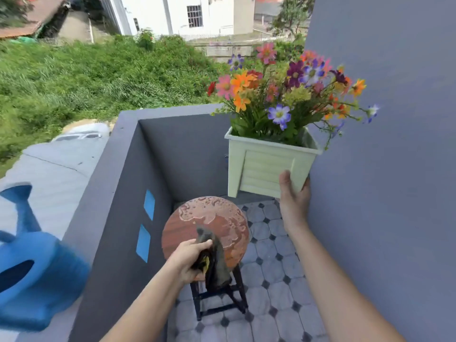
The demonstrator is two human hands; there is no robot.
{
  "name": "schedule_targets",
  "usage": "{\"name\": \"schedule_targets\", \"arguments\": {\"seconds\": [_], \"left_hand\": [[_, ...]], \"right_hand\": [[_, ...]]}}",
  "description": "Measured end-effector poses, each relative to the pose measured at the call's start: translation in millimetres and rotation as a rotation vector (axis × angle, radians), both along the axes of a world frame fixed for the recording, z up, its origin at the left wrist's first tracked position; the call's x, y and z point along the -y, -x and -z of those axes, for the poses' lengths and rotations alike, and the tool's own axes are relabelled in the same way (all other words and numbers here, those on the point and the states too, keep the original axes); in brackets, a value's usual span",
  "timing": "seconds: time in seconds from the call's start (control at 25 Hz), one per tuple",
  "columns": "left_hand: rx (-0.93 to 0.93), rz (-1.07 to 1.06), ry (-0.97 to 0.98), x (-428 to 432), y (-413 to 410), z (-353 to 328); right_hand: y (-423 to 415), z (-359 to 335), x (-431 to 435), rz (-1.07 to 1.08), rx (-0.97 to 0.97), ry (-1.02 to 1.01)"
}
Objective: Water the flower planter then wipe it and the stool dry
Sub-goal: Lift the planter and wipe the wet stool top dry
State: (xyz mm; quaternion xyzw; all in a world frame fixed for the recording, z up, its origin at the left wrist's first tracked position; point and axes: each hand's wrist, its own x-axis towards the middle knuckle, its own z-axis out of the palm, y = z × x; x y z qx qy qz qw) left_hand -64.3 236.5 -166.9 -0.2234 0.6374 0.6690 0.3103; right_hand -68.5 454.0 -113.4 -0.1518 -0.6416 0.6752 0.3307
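Standing at far left by the parapet (103, 183) was a blue watering can (29, 275). The left hand (190, 257), arm reaching down, had its grip curled round a dark cloth (217, 265) over the wet round stool (212, 218). The right hand (293, 193), arm raised, clasped the pale green planter (264, 166) by its bottom corner, holding it in the air above the tiled floor (271, 245), beside the grey wall (382, 169).

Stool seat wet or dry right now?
Partly wet. Puddles and droplets cover the far and right of the seat; its near left looks dry, beside the cloth.
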Motion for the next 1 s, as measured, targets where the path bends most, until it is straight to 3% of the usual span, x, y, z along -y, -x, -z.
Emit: {"name": "schedule_targets", "arguments": {"seconds": [0.04,0.16,0.28,0.44,0.52,0.6,0.68,0.84,0.92,1.0], "left_hand": [[-0.048,0.051,0.13,1.0,4.6,7.8],[-0.425,0.286,0.745,6.8,28.5,33.3],[-0.624,0.47,1.047,-14.2,29.9,67.8],[-0.483,0.802,1.092,-49.6,1.0,134.1],[-0.755,0.74,1.071,-36.7,0.3,149.4],[-1.077,0.739,0.9,-9.2,10.1,164.1],[-1.297,0.992,0.759,21.3,30.3,174.2],[-1.463,1.578,0.801,26.5,73.8,182.0],[-1.52,1.626,0.887,8.6,75.0,188.0],[-1.473,1.528,0.968,-13.9,66.4,191.3]], "right_hand": [[5.1,11.8,-8.8,-0.01,0.011,-0.012],[23.0,47.7,-34.8,-0.036,0.031,-0.019],[47.0,85.0,-53.7,-0.044,0.035,-0.019],[71.6,138.9,-71.0,-0.034,0.028,-0.012],[81.0,164.2,-77.4,-0.028,0.039,-0.014],[87.9,182.0,-81.0,-0.037,0.053,-0.02],[92.8,195.1,-80.9,-0.044,0.051,-0.028],[99.5,215.6,-81.4,-0.054,0.039,-0.038],[102.9,217.0,-79.3,-0.072,0.036,-0.04],[106.8,213.7,-79.6,-0.063,0.024,-0.039]]}}
